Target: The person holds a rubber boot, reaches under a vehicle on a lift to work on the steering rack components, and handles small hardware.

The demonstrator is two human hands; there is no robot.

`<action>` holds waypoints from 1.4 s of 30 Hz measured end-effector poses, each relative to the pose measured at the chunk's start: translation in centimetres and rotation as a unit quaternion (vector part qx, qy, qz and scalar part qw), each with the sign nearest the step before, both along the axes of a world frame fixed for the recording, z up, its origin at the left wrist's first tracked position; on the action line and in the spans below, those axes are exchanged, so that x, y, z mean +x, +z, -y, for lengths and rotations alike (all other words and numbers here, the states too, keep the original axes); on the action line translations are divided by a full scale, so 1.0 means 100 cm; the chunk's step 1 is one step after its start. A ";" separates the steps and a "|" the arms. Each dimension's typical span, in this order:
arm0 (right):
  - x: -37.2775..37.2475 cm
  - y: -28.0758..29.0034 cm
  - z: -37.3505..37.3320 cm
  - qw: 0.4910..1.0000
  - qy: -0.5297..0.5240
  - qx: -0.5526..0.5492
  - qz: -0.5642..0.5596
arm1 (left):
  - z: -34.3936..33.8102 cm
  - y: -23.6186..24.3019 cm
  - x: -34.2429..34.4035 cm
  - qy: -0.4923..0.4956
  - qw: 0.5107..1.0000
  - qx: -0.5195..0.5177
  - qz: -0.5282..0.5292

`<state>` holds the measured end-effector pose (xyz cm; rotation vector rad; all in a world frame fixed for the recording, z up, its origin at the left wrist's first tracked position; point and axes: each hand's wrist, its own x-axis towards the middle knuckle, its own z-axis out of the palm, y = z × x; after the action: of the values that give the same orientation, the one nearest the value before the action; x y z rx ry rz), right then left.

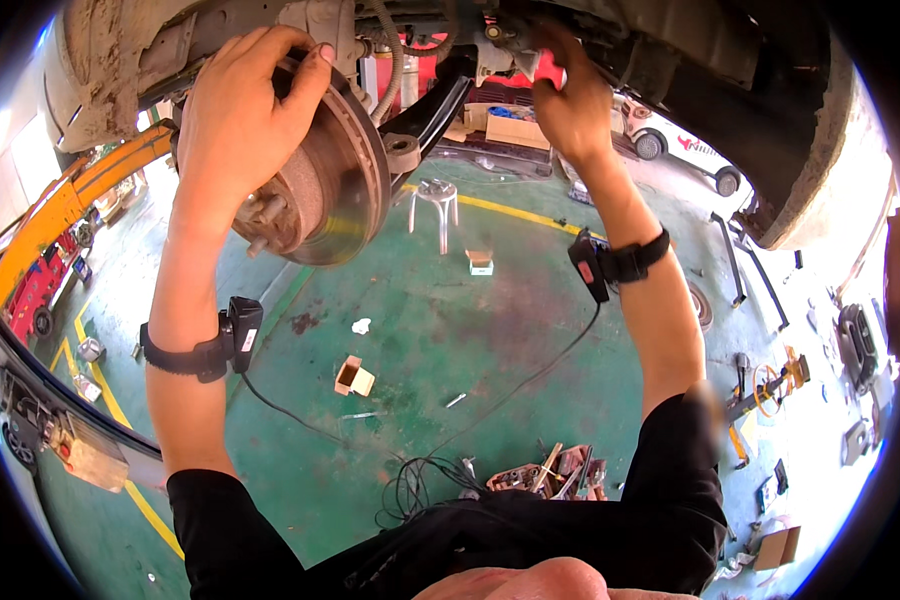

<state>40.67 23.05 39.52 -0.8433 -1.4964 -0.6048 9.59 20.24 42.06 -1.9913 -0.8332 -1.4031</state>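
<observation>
Brake disc (pixel 345 185) sits just under and right of your left hand (pixel 248 115), which holds its top edge. Your right hand (pixel 576 105) reaches up beside a metal part (pixel 494 33), too blurry to tell if it holds anything. You seem to steady the disc while working up there, so the next move likely needs a firm left hold.

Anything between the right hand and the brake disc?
Yes, in this view: a ribbed hose and a black arm lie between the right hand and the brake disc. Depth is unclear, so I can't tell whether they'd actually block a straight reach.
</observation>
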 end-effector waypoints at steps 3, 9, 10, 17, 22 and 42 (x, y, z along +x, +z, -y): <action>0.011 0.023 -0.022 0.988 -0.052 0.079 0.120 | 0.002 0.002 0.009 -0.012 1.000 0.009 0.000; 0.005 0.018 -0.004 0.999 -0.023 -0.015 -0.019 | 0.002 0.001 0.004 0.001 1.000 0.007 0.000; 0.004 0.017 -0.008 0.996 -0.032 0.082 0.002 | 0.003 0.001 0.003 0.002 1.000 0.006 0.000; 0.026 0.038 -0.008 0.993 -0.032 -0.100 0.055 | 0.001 0.001 0.002 0.008 1.000 0.004 -0.006; 0.020 0.038 -0.025 0.963 0.163 -0.208 0.045 | 0.003 0.001 0.001 0.009 1.000 -0.002 -0.003; 0.007 0.040 -0.013 0.996 0.076 -0.020 0.036 | 0.006 0.004 0.004 0.019 1.000 -0.015 -0.014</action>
<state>41.40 24.31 43.57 -0.7366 -1.6268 -0.4984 9.95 19.63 42.50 -2.0041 -0.8798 -1.3460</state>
